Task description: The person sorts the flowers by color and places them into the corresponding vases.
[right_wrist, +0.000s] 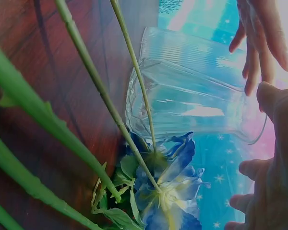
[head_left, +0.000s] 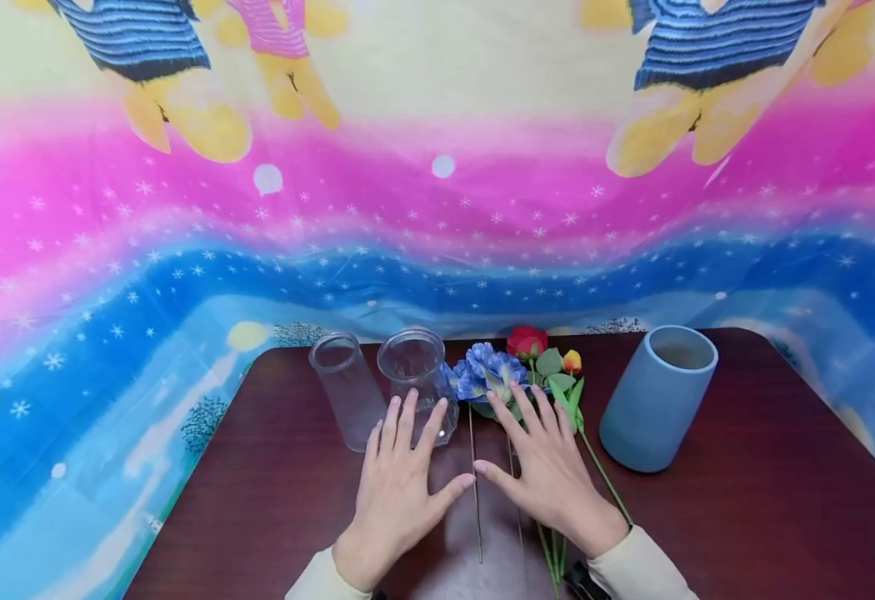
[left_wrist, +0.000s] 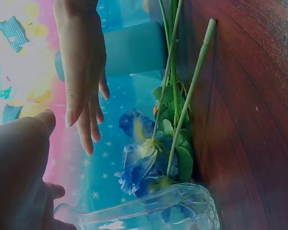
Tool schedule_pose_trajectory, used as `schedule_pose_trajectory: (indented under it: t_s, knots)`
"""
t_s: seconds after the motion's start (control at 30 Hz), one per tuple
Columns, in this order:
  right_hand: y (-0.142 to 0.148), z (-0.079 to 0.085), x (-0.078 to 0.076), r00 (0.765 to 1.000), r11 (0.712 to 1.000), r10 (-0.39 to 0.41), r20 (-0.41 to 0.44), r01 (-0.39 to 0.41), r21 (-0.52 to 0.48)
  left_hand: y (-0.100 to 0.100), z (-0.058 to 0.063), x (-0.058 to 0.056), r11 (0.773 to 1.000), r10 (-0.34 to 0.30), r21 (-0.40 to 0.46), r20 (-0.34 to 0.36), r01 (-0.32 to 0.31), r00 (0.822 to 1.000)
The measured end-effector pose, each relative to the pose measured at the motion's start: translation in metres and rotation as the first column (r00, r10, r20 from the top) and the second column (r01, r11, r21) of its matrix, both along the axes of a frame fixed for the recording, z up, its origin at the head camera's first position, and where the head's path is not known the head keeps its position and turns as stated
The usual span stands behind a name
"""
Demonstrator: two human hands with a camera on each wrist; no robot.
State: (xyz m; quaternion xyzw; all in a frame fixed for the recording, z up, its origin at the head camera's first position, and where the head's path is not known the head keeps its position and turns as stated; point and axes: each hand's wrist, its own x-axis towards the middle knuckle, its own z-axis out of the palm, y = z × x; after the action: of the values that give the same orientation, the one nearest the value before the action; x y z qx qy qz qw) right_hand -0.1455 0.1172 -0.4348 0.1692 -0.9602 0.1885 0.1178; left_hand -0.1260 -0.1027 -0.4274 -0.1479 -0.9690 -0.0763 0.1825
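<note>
Both hands hover palms down over the middle of the table, fingers spread and holding nothing. The left hand [head_left: 400,483] is in front of a flared clear glass vase [head_left: 412,354] and a straight clear vase [head_left: 343,392]. Over the flower stems is the right hand [head_left: 546,467], its thumb pointing toward the left thumb. Blue flowers [head_left: 486,371], a red rose [head_left: 527,341] and an orange-yellow tulip [head_left: 572,361] lie beyond it, partly hidden. In the right wrist view, blue petals [right_wrist: 168,201] lie beside the flared vase [right_wrist: 192,105].
A blue-grey opaque vase [head_left: 655,408] stands to the right of the flowers. Green stems [head_left: 606,475] reach toward the front of the dark wooden table [head_left: 257,500]. A printed cloth [head_left: 437,208] hangs right behind the table's back edge.
</note>
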Motion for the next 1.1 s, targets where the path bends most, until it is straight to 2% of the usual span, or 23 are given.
schedule_pose_trajectory:
  t_s: [0.3,0.53,0.67,0.87,1.1]
  knots:
    - [-0.004,0.003,0.0,1.0,1.0,-0.005,-0.027,0.006,0.015,-0.001,0.002,-0.001,0.999,-0.019,0.034,-0.063,0.021,0.998]
    - [-0.006,0.005,-0.001,0.999,1.0,-0.022,-0.023,0.021,-0.012,-0.007,0.009,-0.002,0.996,-0.016,0.09,-0.123,0.027,0.992]
    - [-0.006,0.004,-0.001,0.999,1.0,-0.026,-0.038,0.026,-0.002,-0.015,0.015,-0.003,0.994,-0.004,0.11,-0.161,0.022,0.987]
    - [-0.008,0.006,-0.003,0.998,1.0,-0.01,-0.068,0.012,0.019,-0.026,0.022,-0.003,0.992,0.029,0.127,-0.176,-0.006,0.984]
    - [-0.012,0.01,-0.004,0.998,0.998,0.006,-0.055,-0.003,0.055,-0.037,0.029,-0.004,0.988,0.053,0.154,-0.204,-0.021,0.978]
